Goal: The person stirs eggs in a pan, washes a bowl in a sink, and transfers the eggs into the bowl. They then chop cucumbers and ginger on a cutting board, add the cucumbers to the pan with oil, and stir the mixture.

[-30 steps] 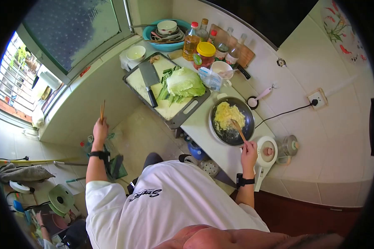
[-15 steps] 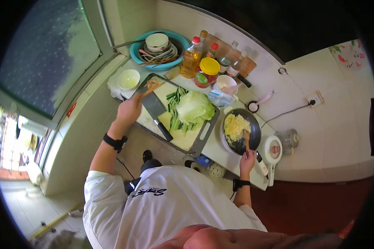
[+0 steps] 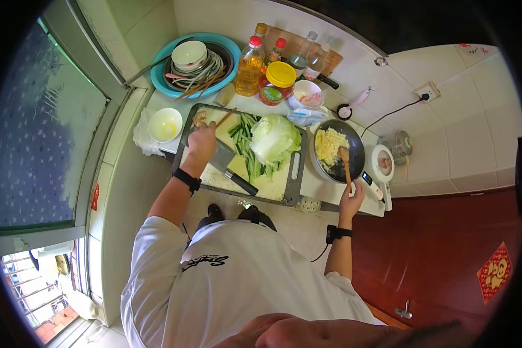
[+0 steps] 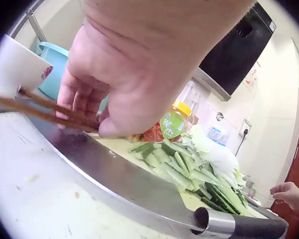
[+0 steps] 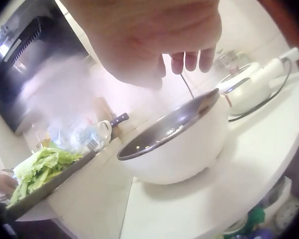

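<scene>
My left hand (image 3: pixel 202 144) pinches a pair of wooden chopsticks (image 3: pixel 226 118) low over the blade of a cleaver (image 4: pixel 134 184). That cleaver lies on a chopping board (image 3: pixel 275 188), beside cut green strips (image 4: pixel 174 167) and a Chinese cabbage (image 3: pixel 271 138). To the right, a pan (image 3: pixel 358 148) holds yellow scrambled egg (image 3: pixel 330 144). A wooden spatula (image 3: pixel 347 168) leans in the pan, its handle over the near rim. Just past the handle's end is my right hand (image 3: pixel 351 202); in the right wrist view its fingers hang loosely above the pan, holding nothing.
A blue basin (image 3: pixel 159 78) of stacked bowls stands at the back left, near a white bowl (image 3: pixel 165 124). Along the wall stand an oil bottle (image 3: pixel 249 69) and a yellow-lidded jar (image 3: pixel 277 84). Right of the pan is a white lidded pot (image 3: pixel 381 163).
My left hand has brought the chopsticks from the far left to the chopping board. My right hand has let go of the spatula, which stays in the pan. The head view has turned.
</scene>
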Demonstrator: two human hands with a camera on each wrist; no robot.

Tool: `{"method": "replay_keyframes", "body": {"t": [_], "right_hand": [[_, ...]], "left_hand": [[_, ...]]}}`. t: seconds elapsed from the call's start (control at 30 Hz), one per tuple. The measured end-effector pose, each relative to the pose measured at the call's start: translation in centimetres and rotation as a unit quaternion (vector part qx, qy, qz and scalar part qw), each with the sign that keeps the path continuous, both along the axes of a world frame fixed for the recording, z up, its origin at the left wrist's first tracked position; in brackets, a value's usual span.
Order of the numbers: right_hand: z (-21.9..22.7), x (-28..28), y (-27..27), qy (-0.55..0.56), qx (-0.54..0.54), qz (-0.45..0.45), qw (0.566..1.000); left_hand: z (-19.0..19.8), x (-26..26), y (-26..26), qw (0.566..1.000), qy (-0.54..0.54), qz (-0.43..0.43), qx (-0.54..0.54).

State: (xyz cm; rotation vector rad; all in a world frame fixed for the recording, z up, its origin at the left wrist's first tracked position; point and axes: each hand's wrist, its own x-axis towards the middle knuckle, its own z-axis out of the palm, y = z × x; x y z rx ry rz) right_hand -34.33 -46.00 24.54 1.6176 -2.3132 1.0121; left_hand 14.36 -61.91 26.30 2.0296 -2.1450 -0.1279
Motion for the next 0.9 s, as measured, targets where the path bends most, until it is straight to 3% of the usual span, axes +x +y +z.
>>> {"method": "replay_keyframes", "body": {"t": [0.17, 0.27, 0.3, 0.37, 0.43, 0.5, 0.6, 0.7, 0.8, 0.9], "right_hand": [[0.0, 2.0, 0.3, -0.077, -0.038, 0.011, 0.996], [1.2, 2.5, -0.5, -0.134, -0.053, 0.024, 0.989], [1.5, 2.7, -0.8, -0.164, -0.063, 0.029, 0.984], [2.3, 3.6, -1.2, -0.160, -0.079, 0.026, 0.984], [4.1, 4.9, -1.2, -0.192, -0.097, 0.021, 0.976], [5.8, 6.8, -1.2, -0.186, -0.100, 0.011, 0.977], [7.7, 9.8, -1.2, -0.198, -0.132, 0.012, 0.971], [8.8, 13.1, -1.2, -0.189, -0.150, 0.007, 0.970], [9.9, 17.4, -1.6, -0.179, -0.141, -0.006, 0.974], [11.9, 22.6, -3.2, -0.166, -0.145, 0.038, 0.975]], "left_hand": [[0.6, 0.4, 0.6, 0.999, -0.036, -0.023, -0.017], [5.2, 1.5, 0.8, 0.979, 0.158, -0.039, -0.125], [7.8, 2.4, 0.5, 0.980, 0.151, -0.036, -0.127], [12.8, 4.5, -1.3, 0.969, 0.219, 0.108, -0.026], [11.1, 10.4, -5.9, 0.942, 0.315, 0.066, -0.096], [10.8, 14.4, -10.4, 0.934, 0.335, 0.093, -0.088], [11.0, 15.8, -15.3, 0.907, 0.393, 0.136, -0.065], [7.8, 17.1, -21.2, 0.910, 0.395, 0.126, -0.016], [5.7, 17.9, -25.5, 0.920, 0.379, 0.086, 0.046], [3.8, 17.9, -28.0, 0.916, 0.380, 0.051, 0.115]]}}
